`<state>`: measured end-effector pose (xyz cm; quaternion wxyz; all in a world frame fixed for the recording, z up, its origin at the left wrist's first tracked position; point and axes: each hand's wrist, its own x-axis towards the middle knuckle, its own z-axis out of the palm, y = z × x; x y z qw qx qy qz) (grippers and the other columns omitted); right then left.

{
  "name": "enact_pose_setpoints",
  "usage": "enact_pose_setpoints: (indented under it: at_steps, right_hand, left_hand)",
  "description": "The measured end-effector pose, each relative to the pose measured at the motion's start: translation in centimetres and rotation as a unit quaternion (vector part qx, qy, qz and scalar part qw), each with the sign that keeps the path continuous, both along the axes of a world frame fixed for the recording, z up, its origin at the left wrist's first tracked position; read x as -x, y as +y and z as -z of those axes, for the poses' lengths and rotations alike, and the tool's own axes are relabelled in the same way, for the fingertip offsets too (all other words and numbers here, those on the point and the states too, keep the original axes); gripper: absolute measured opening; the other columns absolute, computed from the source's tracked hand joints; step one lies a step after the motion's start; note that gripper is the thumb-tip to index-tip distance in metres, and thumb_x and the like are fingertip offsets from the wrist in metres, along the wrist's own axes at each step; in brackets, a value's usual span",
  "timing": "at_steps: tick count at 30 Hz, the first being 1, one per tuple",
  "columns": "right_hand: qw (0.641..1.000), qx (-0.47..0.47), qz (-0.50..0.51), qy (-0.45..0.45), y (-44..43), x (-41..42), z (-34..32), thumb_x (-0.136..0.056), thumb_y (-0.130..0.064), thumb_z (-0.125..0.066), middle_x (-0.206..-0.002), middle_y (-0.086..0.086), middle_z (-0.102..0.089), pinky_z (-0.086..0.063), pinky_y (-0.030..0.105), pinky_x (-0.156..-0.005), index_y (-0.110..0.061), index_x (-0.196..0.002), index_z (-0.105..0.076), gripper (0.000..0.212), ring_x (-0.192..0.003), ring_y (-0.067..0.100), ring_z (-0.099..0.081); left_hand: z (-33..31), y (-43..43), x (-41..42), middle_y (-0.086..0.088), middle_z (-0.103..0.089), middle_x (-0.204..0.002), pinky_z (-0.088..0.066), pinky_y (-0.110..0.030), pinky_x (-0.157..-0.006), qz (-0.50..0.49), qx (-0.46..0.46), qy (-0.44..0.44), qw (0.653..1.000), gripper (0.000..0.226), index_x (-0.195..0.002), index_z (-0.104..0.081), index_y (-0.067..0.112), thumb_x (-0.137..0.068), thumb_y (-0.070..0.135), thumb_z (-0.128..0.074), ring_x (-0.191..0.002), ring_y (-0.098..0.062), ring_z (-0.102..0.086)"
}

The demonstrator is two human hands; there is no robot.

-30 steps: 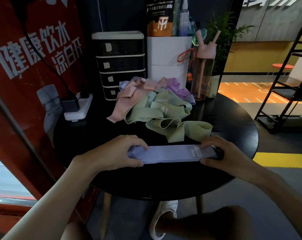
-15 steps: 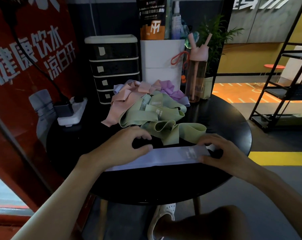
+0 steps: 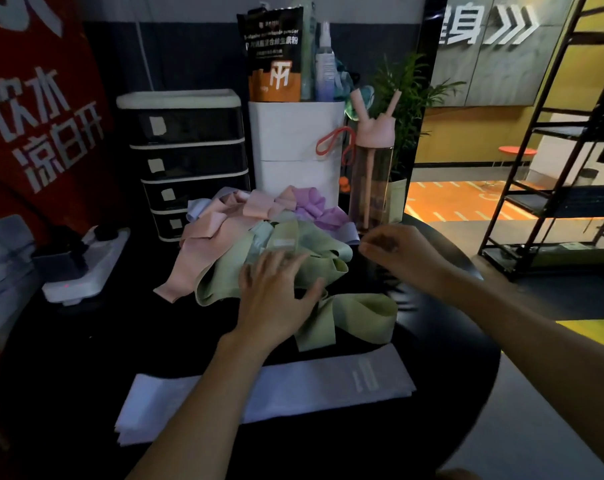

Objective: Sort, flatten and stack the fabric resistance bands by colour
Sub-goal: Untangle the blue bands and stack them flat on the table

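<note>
Landmark: the tangled pile [image 3: 293, 233] of fabric bands on the black round table [image 3: 86, 358].
Pile contents: green bands [image 3: 359, 313] at the front and centre, pink bands [image 3: 203, 251] on the pile's left side, a purple band [image 3: 311, 206] at its rear.
Flattened band: one lavender band [image 3: 328, 382] lies flat and straight just in front of the pile, apart from it, with its label end toward the right.
Left hand [image 3: 276, 299]: fingers spread and straight, palm down on the green bands at the pile's front; the forearm crosses above the lavender band.
Right hand [image 3: 401, 252]: just right of the pile, above the table; motion blur hides the finger position, so whether it grips anything cannot be told.
Behind the pile: a drawer unit [image 3: 189, 161], a white container [image 3: 293, 150], and a pink-lidded bottle [image 3: 371, 188].
Left of the pile: a white power strip [image 3: 82, 271].
</note>
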<state>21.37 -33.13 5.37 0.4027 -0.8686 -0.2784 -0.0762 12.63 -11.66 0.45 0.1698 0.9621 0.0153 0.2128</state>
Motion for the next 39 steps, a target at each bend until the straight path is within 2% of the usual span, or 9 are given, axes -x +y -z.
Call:
enact_pose_setpoints:
  at_steps: [3,7,11,16,18,24,29,34,39]
  right_hand:
    - [1.000,0.009,0.003,-0.004,2.1,-4.2,0.8,-0.089,-0.018,-0.068,-0.085,-0.008,-0.067,-0.042,0.017,-0.067,-0.023,-0.088,-0.068,0.006,-0.076,0.004,-0.061]
    - [1.000,0.008,0.027,-0.005,4.5,-8.7,2.2,-0.088,-0.015,-0.068,-0.094,-0.001,-0.065,-0.042,0.020,-0.069,-0.015,-0.095,-0.068,0.007,-0.090,0.017,-0.062]
    - [0.998,0.031,0.060,-0.002,5.5,-12.1,3.8,-0.085,-0.021,-0.072,-0.110,0.008,-0.066,-0.041,0.024,-0.078,-0.008,-0.119,-0.066,0.037,-0.101,0.023,-0.061]
    - [0.996,0.046,0.071,0.014,5.4,-14.2,5.2,-0.085,-0.022,-0.070,-0.113,0.013,-0.067,-0.043,0.021,-0.090,-0.019,-0.123,-0.065,0.039,-0.110,0.028,-0.059]
    - [0.996,0.048,0.067,0.015,5.3,-14.4,5.4,-0.087,-0.011,-0.065,-0.105,0.009,-0.065,-0.043,0.012,-0.081,-0.018,-0.121,-0.066,0.035,-0.102,0.023,-0.060]
    - [0.986,0.124,0.109,-0.001,4.8,-15.0,5.7,-0.087,-0.016,-0.064,-0.095,0.012,-0.068,-0.053,0.040,-0.079,-0.011,-0.094,-0.073,0.013,-0.088,0.031,-0.061]
    - [0.980,0.164,0.095,0.055,3.8,-13.8,4.7,-0.090,-0.041,-0.063,-0.080,0.006,-0.067,-0.054,0.036,-0.068,-0.009,-0.077,-0.073,0.037,-0.072,0.022,-0.063]
    - [0.966,0.217,0.124,0.062,3.3,-12.7,4.4,-0.095,-0.029,-0.059,-0.096,0.005,-0.064,-0.055,0.043,-0.081,-0.018,-0.082,-0.071,0.021,-0.086,0.024,-0.061]
    - [0.977,0.149,0.151,0.031,2.5,-11.1,3.3,-0.094,-0.020,-0.055,-0.095,0.001,-0.058,-0.043,0.047,-0.092,-0.029,-0.068,-0.056,0.027,-0.106,0.028,-0.046]
  left_hand:
    - [0.7,0.3,-0.3,0.014,-0.039,-0.150,-0.021,-0.049,-0.117,-0.002,0.016,-0.012,1.000,0.073,-0.141,-0.047,0.042,-0.081,0.076,-0.023,-0.143,-0.012,-0.026]
    - [1.2,0.6,-0.6,0.015,-0.041,-0.149,-0.023,-0.048,-0.116,-0.003,0.025,-0.017,1.000,0.072,-0.140,-0.048,0.043,-0.082,0.077,-0.024,-0.142,-0.011,-0.031]
    - [1.3,0.8,-0.8,0.017,-0.042,-0.147,-0.022,-0.045,-0.117,-0.005,0.036,-0.022,0.999,0.069,-0.139,-0.050,0.044,-0.082,0.077,-0.027,-0.141,-0.009,-0.032]
    - [1.3,0.7,-0.8,0.017,-0.041,-0.148,-0.018,-0.041,-0.118,-0.009,0.037,-0.025,0.999,0.072,-0.139,-0.051,0.045,-0.080,0.077,-0.025,-0.142,-0.007,-0.030]
    - [1.4,0.7,-0.9,0.017,-0.042,-0.148,-0.018,-0.042,-0.118,-0.009,0.040,-0.023,0.999,0.071,-0.138,-0.052,0.045,-0.080,0.077,-0.025,-0.141,-0.008,-0.031]
    - [1.4,0.6,-0.9,0.017,-0.043,-0.146,-0.020,-0.045,-0.118,-0.006,0.045,-0.021,0.999,0.070,-0.137,-0.054,0.045,-0.081,0.077,-0.026,-0.140,-0.008,-0.033]
    - [1.4,0.7,-0.9,0.016,-0.043,-0.146,-0.020,-0.044,-0.118,-0.005,0.044,-0.017,0.999,0.069,-0.137,-0.053,0.045,-0.082,0.076,-0.026,-0.140,-0.009,-0.034]
    - [1.3,0.7,-0.8,0.015,-0.045,-0.145,-0.021,-0.042,-0.117,-0.003,0.044,-0.020,0.999,0.067,-0.137,-0.054,0.044,-0.083,0.075,-0.027,-0.139,-0.010,-0.036]
    - [1.1,0.6,-0.8,0.014,-0.044,-0.146,-0.021,-0.043,-0.117,-0.001,0.045,-0.015,0.999,0.069,-0.137,-0.053,0.044,-0.082,0.075,-0.025,-0.139,-0.011,-0.035]
